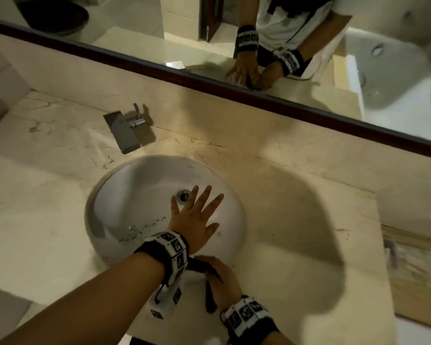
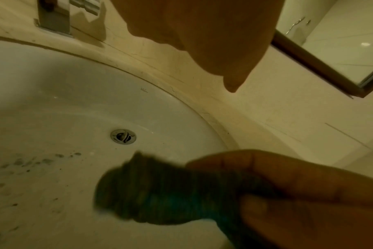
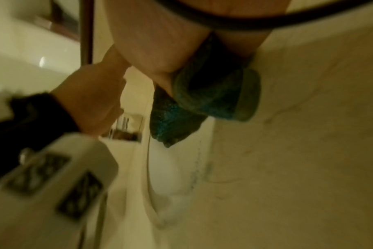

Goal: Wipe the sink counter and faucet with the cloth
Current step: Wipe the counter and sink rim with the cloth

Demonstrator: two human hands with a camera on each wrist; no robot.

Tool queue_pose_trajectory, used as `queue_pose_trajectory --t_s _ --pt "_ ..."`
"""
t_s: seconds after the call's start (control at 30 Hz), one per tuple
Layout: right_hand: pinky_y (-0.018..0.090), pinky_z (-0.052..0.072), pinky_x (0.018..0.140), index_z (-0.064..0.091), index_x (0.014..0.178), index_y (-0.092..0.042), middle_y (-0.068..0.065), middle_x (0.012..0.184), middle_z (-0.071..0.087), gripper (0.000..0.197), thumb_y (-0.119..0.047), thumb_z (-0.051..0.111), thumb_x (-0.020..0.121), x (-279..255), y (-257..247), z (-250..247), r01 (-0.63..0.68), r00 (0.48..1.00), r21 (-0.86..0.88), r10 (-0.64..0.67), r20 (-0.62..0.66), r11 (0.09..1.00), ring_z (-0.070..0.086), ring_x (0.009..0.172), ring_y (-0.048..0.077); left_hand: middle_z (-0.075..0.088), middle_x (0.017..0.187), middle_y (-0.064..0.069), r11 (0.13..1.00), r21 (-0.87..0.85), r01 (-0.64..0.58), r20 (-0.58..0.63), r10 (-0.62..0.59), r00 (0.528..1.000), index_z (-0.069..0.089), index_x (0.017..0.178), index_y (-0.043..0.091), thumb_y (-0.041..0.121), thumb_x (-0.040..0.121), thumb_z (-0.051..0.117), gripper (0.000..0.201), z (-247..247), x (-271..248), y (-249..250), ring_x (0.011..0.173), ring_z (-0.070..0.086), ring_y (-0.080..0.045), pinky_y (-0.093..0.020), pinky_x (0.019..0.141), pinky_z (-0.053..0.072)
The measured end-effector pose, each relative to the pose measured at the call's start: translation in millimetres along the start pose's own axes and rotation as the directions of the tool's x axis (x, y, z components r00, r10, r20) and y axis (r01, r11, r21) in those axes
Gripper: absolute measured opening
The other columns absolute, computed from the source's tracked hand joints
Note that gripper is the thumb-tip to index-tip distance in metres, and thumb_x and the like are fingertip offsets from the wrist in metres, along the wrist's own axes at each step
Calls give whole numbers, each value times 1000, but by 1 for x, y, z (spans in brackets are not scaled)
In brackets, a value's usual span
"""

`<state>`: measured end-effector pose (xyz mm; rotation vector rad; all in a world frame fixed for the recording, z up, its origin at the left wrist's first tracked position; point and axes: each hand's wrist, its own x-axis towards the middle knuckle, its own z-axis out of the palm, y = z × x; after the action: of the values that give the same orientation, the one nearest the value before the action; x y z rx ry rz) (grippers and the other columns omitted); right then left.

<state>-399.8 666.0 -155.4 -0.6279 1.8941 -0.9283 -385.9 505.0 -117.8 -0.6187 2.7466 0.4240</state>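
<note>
My left hand (image 1: 197, 215) is open with its fingers spread over the white sink basin (image 1: 135, 195), fingertips near the drain (image 1: 184, 196). My right hand (image 1: 220, 275) grips a dark blue-green cloth (image 1: 199, 266) at the basin's front rim, just under my left wrist. In the left wrist view the bunched cloth (image 2: 160, 193) sticks out of the right hand's fingers (image 2: 287, 185) over the basin. The right wrist view shows the cloth (image 3: 202, 101) under my palm at the rim. The square chrome faucet (image 1: 125, 130) stands on the beige counter (image 1: 296, 195), behind and left of the basin.
Dark specks (image 1: 144, 226) dot the basin's front left wall. A wall mirror (image 1: 309, 58) with a dark frame runs along the back of the counter. The counter ends at an edge on the right (image 1: 381, 245).
</note>
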Motion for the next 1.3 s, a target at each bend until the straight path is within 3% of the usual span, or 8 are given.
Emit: queue_pose_trajectory --t_s 0.13,0.23,0.37,0.53,0.83,0.97,1.2,1.3 --pt "39 56 50 67 102 -29 9 77 73 27 -16 44 96 -13 -38 -22 -31 946 454 172 -273 890 62 50 30 -26 156 9 999 -1 -46 -29 46 999 -21 144 45 56 96 26 68 -16 -5 -16 145 -21 -22 -66 109 -5" --pt "33 54 55 66 105 -36 13 59 64 34 -13 43 96 -27 -33 -49 72 790 445 221 -572 893 63 54 29 -26 156 8 996 39 -77 -53 79 995 -24 143 45 58 96 24 68 -20 -8 -33 145 -21 -22 -66 109 -5" --pt "37 52 79 56 114 -40 15 96 69 37 -13 39 95 -22 10 -44 -13 622 353 284 -729 936 65 86 30 -24 157 9 993 34 -110 -46 111 993 -22 143 45 58 95 25 69 -21 -12 -50 145 -21 -22 -66 109 -5" --pt "42 23 117 52 132 -17 4 147 39 45 0 38 92 1 24 33 -133 630 147 198 -750 980 32 138 24 -27 156 11 986 7 -164 4 164 987 -19 144 46 57 96 27 68 -18 -18 -62 144 -25 -19 -65 110 -8" --pt "39 48 96 58 118 -36 0 112 65 38 -12 41 94 47 -44 138 -109 838 412 306 -451 905 60 103 24 -34 153 9 975 93 -201 -2 202 979 -26 142 44 57 97 21 66 -43 -21 -111 141 -31 -20 -61 109 -14" --pt "40 49 94 57 113 -42 4 110 66 36 -14 44 95 25 -52 118 -13 791 395 251 -558 919 61 99 23 -33 154 8 970 115 -212 -15 215 976 -26 142 43 57 97 21 67 -48 -21 -132 142 -28 -21 -63 109 -11" --pt "46 24 116 48 124 -37 -13 140 41 53 -7 39 81 -48 5 88 54 872 -255 -169 -458 965 34 135 22 -31 154 7 955 146 -258 19 258 966 -26 142 43 58 96 21 67 -28 -30 -139 143 -26 -22 -65 109 -8" --pt "42 11 119 44 132 -35 -9 142 43 65 -7 62 76 -54 37 96 203 936 -709 -347 -62 675 33 138 24 -30 155 7 949 139 -281 31 280 960 -30 138 43 58 96 20 67 -19 -34 -136 143 -26 -21 -66 110 -8"
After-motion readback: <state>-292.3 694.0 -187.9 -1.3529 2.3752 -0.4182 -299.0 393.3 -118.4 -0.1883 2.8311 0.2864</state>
